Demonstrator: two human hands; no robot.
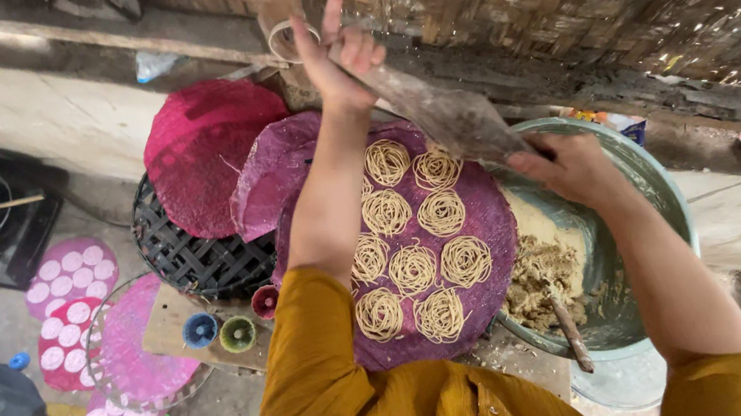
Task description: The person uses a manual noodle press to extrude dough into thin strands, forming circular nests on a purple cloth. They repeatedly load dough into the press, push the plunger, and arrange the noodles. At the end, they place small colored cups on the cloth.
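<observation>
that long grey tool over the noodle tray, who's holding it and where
Both hands hold the long grey tool: the left hand grips its upper end, raised, and the right hand grips its lower end by the green basin.

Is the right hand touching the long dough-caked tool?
Touching. The head view shows the right hand closed over the lower end of the dough-caked tool; the left hand grips its upper end.
</observation>
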